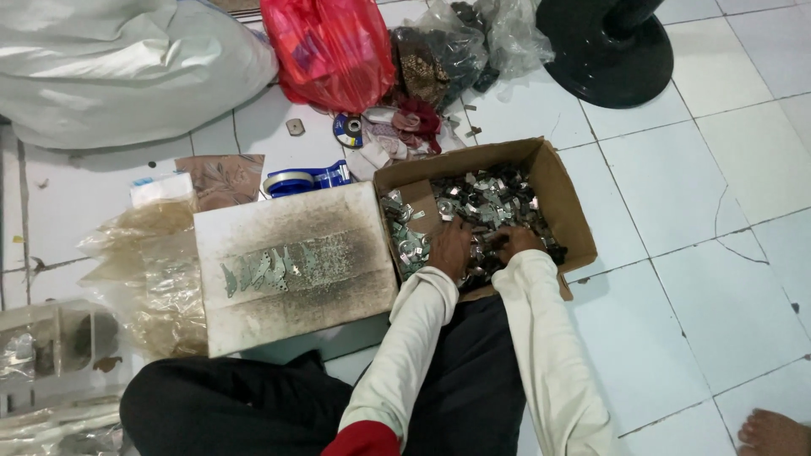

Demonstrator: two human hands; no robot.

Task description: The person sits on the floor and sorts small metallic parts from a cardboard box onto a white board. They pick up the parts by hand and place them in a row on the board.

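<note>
Open brown cardboard box on white tiled floor, filled with a heap of small shiny metal clips. Left hand and right hand, both in long white sleeves, sunk among the clips at the near side of the box; fingers buried, so grasp impossible to tell, possibly curled. Just left of the box, 1 sooty white slab bearing a row of flat metal pieces.
</note>
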